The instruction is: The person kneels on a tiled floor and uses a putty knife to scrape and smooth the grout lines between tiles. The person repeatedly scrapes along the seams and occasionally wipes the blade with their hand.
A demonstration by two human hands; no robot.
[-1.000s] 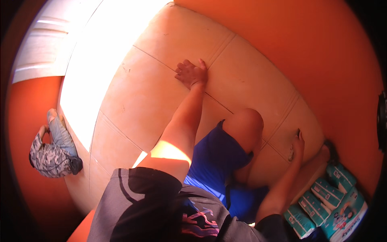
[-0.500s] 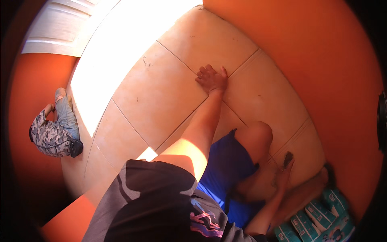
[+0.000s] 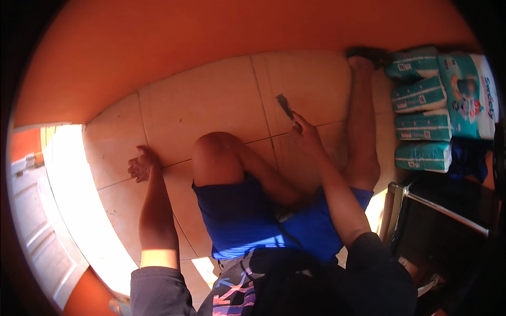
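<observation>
I sit on the tiled floor (image 3: 195, 79) in blue shorts, with one knee (image 3: 216, 155) bent and the other leg (image 3: 361, 121) stretched to the right. My left hand (image 3: 143, 164) rests on the tiles left of the bent knee, fingers spread and curved, holding nothing. My right hand (image 3: 304, 126) is closed on the near end of a dark, narrow, flat object (image 3: 283, 105), too small to identify exactly, held over the tiles between the knee and the stretched leg.
An orange wall (image 3: 221, 26) runs beyond the floor. At left are a white panelled door (image 3: 42, 226) and bright sunlight. Teal-and-white packs (image 3: 421, 126) are stacked at right, above a black glass-topped item (image 3: 443, 221). Part of someone's foot (image 3: 120, 305) shows at bottom left.
The view has swung round, bringing the wall to the top and the packs upright at right. The seated co-worker has mostly left view. My right hand now holds the dark object farther forward.
</observation>
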